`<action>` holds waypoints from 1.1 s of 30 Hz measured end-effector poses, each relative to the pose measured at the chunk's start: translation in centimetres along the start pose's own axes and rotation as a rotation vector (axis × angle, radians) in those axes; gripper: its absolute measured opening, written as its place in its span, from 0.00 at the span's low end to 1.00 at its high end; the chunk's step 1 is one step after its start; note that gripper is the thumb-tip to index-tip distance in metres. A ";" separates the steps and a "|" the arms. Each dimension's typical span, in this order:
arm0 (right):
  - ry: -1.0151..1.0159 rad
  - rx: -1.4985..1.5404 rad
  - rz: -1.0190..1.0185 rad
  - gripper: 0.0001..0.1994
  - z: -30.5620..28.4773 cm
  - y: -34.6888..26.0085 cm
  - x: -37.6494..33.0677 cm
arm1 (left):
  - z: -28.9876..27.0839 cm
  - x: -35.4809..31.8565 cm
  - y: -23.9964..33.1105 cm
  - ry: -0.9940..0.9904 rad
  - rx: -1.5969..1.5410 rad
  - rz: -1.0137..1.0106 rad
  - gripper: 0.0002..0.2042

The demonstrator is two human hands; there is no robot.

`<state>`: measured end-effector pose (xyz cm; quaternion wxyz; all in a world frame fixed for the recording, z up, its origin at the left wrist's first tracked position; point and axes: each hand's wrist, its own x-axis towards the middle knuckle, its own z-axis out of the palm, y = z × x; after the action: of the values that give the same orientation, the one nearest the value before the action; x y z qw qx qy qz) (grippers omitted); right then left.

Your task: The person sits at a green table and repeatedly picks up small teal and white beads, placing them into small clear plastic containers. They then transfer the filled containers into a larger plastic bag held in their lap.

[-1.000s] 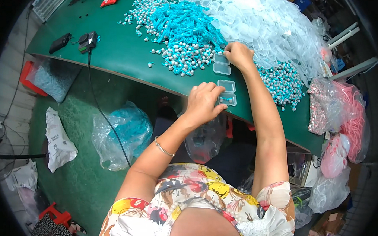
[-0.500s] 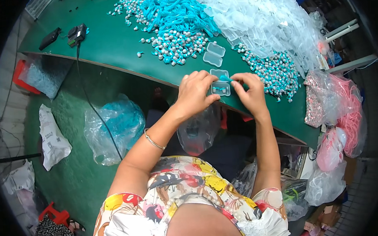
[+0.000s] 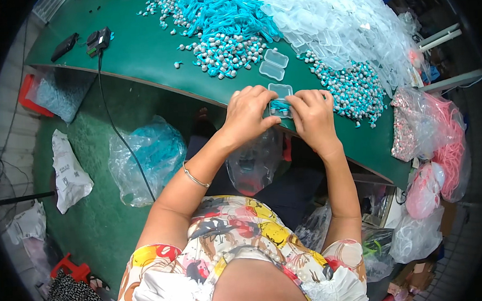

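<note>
Since a second ago I've brought both hands together at frame centre. My left hand (image 3: pixel 248 113) and right hand (image 3: pixel 314 116) each grip, fingers pinched, the small clear case (image 3: pixel 281 108) over the green bench (image 3: pixel 138 52) edge.

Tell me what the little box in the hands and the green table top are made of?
The box looks like clear, thin plastic: you can see through its open lid to the green behind, and it shines a bit. Both hands, left and right, hold it. The table top looks like matte green felt or rubber mat, flat with no shine; which one is hard to tell.
</note>
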<state>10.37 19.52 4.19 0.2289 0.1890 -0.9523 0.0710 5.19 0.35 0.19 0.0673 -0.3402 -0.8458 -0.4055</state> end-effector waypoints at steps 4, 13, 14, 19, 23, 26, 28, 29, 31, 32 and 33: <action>0.013 0.106 0.104 0.11 0.5 1.4 1.5 | 0.0 -0.2 -0.1 0.015 0.001 0.009 0.23; 0.010 0.476 0.242 0.12 2.2 2.4 1.6 | -0.2 -0.2 0.4 0.040 -0.119 -0.045 0.35; 0.047 0.476 0.202 0.12 2.2 2.5 1.3 | -0.2 -0.2 0.5 0.044 -0.121 -0.043 0.37; 0.024 0.495 0.015 0.14 0.7 1.4 -0.5 | 0.3 -0.5 -0.2 0.079 0.031 0.109 0.27; 0.090 0.446 0.046 0.14 1.8 0.7 -1.7 | 0.4 -0.3 0.1 0.077 0.070 0.117 0.16; 0.063 0.528 0.087 0.14 1.9 0.6 -2.0 | 0.9 -0.6 0.0 0.112 -0.002 0.178 0.11; 0.029 0.605 0.116 0.12 2.0 0.1 -2.0 | 0.9 -0.7 -0.5 0.108 -0.073 0.212 0.09; 0.017 0.634 0.129 0.12 2.0 -0.3 -2.1 | 0.9 -0.8 -0.6 0.106 -0.110 0.227 0.08; -0.054 0.723 0.164 0.10 1.9 -0.4 -1.9 | 0.6 -1.1 -0.9 0.105 -0.176 0.212 0.08; -0.115 0.783 0.182 0.09 1.6 -0.3 -1.5 | 0.4 -1.2 -0.9 0.108 -0.206 0.202 0.07; -0.176 0.844 0.199 0.08 1.5 0.1 -1.0 | 0.3 -1.5 -0.8 0.128 -0.207 0.180 0.07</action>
<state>10.60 19.62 2.42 0.0416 0.1787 -0.8694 0.4588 5.87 -0.56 -1.10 0.1217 -0.3930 -0.7596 -0.5037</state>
